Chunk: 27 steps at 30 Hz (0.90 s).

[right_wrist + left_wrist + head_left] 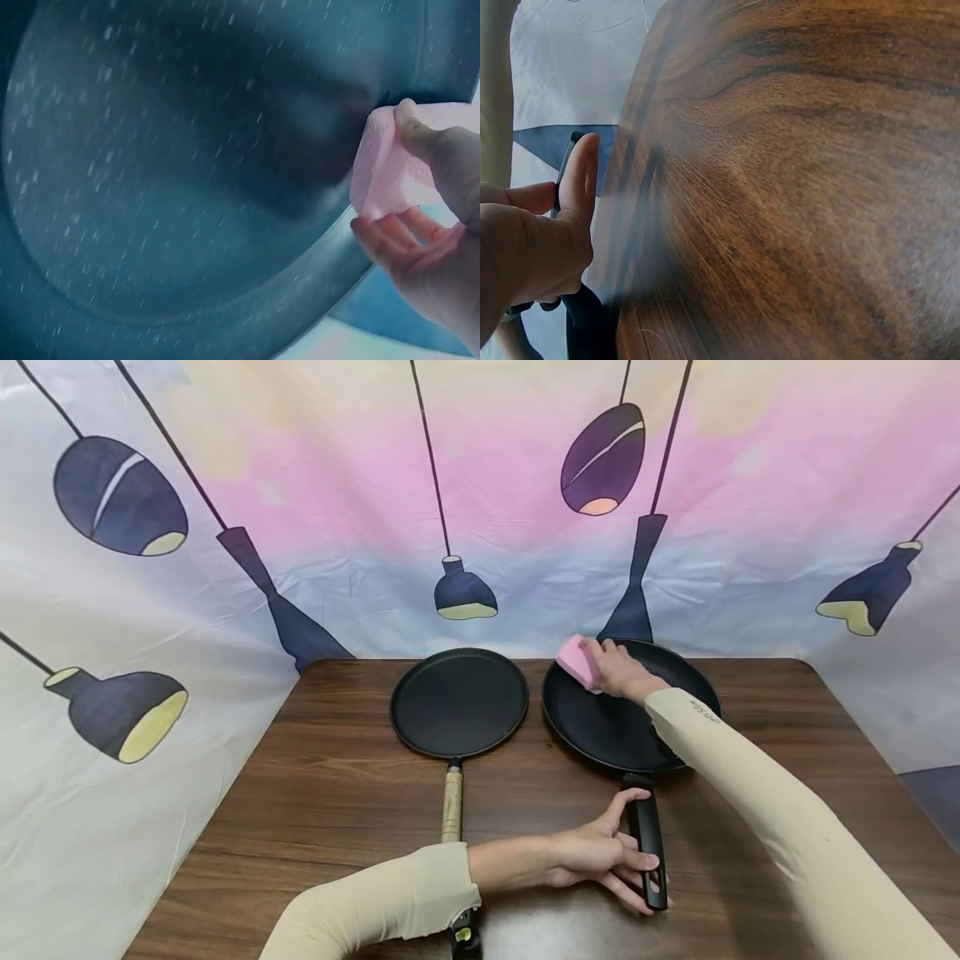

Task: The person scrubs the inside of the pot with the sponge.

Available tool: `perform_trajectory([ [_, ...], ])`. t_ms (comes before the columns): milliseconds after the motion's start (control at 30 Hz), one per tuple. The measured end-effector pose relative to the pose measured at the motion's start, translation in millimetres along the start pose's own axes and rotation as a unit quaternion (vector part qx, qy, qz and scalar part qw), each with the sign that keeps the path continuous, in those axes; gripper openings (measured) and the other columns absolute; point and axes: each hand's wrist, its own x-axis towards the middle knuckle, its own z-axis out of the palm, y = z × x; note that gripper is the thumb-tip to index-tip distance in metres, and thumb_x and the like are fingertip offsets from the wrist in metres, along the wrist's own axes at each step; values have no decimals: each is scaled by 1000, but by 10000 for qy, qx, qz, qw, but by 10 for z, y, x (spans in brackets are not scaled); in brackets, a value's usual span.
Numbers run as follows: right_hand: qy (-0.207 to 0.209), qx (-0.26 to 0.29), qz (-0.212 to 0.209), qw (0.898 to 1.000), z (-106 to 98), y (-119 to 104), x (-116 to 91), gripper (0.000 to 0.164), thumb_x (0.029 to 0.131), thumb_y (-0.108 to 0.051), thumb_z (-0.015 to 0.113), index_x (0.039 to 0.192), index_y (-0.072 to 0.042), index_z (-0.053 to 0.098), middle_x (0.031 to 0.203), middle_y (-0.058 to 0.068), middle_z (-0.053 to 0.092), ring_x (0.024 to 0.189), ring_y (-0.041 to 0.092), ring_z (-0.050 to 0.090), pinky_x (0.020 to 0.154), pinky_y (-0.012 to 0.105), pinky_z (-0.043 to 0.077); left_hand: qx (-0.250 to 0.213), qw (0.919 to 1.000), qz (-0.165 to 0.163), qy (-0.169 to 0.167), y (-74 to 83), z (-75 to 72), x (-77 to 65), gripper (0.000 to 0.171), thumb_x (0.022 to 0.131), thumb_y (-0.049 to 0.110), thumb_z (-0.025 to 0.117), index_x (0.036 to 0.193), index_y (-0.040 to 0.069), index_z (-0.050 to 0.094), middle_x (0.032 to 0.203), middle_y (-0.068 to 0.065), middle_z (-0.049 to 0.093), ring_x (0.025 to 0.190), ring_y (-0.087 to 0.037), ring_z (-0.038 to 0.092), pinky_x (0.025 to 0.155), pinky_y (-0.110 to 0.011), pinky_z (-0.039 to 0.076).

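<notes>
My left hand (596, 853) grips the black handle (648, 831) of a deep-sided frying pan (600, 722), with thumb and fingers on opposite sides of it. The left wrist view has the same hand (532, 244) at the left, beside the table edge. In my right hand (621, 672) is a pink sponge (576, 662), held at the pan's far left inner rim. Up close in the right wrist view, the thumb lies on top of the sponge (379, 169) and the fingertips are under it. White specks dot the pan's dark inside (165, 232).
Left of the frying pan lies a flat black pan (459, 702) with a wooden handle (452, 806); my left forearm crosses over that handle. Both pans are on a brown wooden table (337, 793). Behind it hangs a cloth backdrop (345, 485) printed with lamps.
</notes>
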Motion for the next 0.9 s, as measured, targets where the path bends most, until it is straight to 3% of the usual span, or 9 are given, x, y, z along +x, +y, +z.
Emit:
perform_trajectory([
  [100, 105, -521, 260, 9982, -64, 128, -44, 76, 92, -13, 74, 152, -9, 28, 133, 36, 43, 120, 53, 47, 92, 67, 52, -6, 10000, 11, -11, -4, 21, 8, 68, 103, -3, 52, 140, 47, 25, 116, -26, 68, 120, -57, 60, 98, -67, 51],
  [233, 33, -1241, 220, 9920, -183, 292, -157, 65, 91, -3, 72, 148, -6, 40, 130, 37, 47, 117, 55, 49, 92, 67, 53, 42, 10000, 32, 12, 13, 30, 4, 69, 103, -2, 53, 142, 47, 24, 114, -24, 67, 119, -58, 60, 98, -67, 52],
  [333, -173, -1527, 232, 9878, -272, 386, -271, 59, 91, 3, 69, 145, -4, 48, 130, 39, 49, 118, 55, 50, 96, 67, 52, 79, 9999, 76, 36, 29, 28, 5, 70, 103, -2, 54, 143, 47, 25, 111, -22, 67, 118, -57, 60, 97, -66, 53],
  [467, -462, -1731, 398, 9830, -401, 432, -428, 58, 90, 0, 70, 144, -2, 50, 131, 40, 50, 120, 54, 50, 100, 66, 51, 77, 9999, 146, 46, 48, 10, 4, 70, 102, -4, 54, 143, 46, 26, 110, -21, 66, 118, -58, 60, 96, -66, 53],
  [600, -921, -1531, 603, 9821, -549, 399, -566, 53, 83, -1, 74, 133, -1, 54, 112, 32, 57, 102, 44, 56, 84, 52, 58, 127, 9997, 210, 74, 67, -9, 1, 70, 102, -4, 54, 144, 45, 25, 110, -21, 65, 117, -58, 61, 95, -66, 54],
  [700, -1525, -1047, 941, 9782, -628, 352, -664, 57, 84, -6, 76, 134, 1, 48, 104, 24, 56, 94, 36, 55, 77, 44, 52, 130, 9996, 241, 77, 74, -14, 4, 70, 102, -4, 54, 144, 45, 25, 112, -23, 66, 116, -58, 62, 94, -65, 55],
  [800, -2035, -761, 1158, 9692, -634, 298, -759, 77, 89, -19, 78, 148, 5, 34, 117, 26, 56, 102, 36, 53, 87, 48, 50, 130, 9996, 251, 71, 71, -13, 8, 71, 102, -3, 54, 145, 44, 24, 113, -24, 66, 116, -57, 63, 93, -64, 56],
  [900, -2284, -744, 1126, 9642, -585, 233, -849, 95, 90, -28, 79, 154, 9, 21, 135, 32, 52, 110, 38, 51, 99, 54, 48, 178, 9995, 255, 98, 66, -10, 9, 71, 102, -2, 55, 146, 44, 24, 111, -25, 67, 115, -56, 63, 91, -64, 57],
])
